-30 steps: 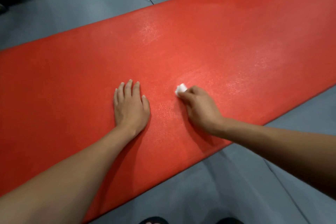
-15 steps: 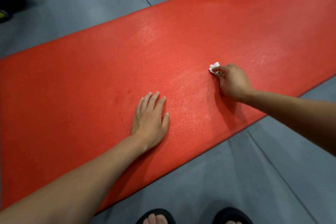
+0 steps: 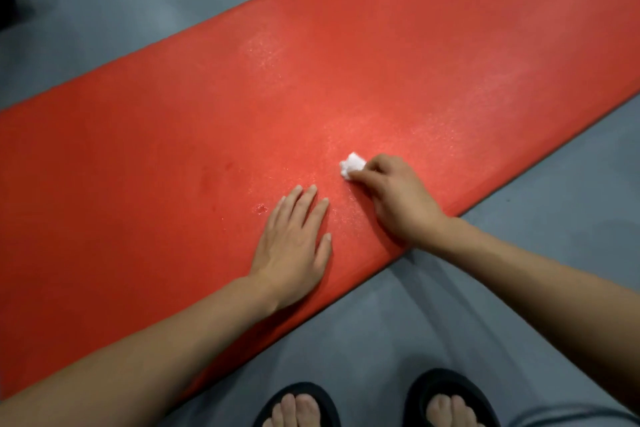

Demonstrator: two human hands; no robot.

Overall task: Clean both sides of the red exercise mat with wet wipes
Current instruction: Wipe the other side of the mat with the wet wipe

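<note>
Wiping of long red foam exercise mat [image 3: 173, 135], spread flat across grey floor [image 3: 104, 3].
Right hand [image 3: 394, 198] pinching crumpled white wet wipe [image 3: 351, 165] against mat; left hand [image 3: 294, 243] flat, fingers straight, pressing mat just beside. Black sandals [image 3: 301, 402] near mat's edge.

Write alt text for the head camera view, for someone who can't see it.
A right hand rubs a wadded white wet wipe on a red exercise mat while the left hand presses flat beside it.
</note>
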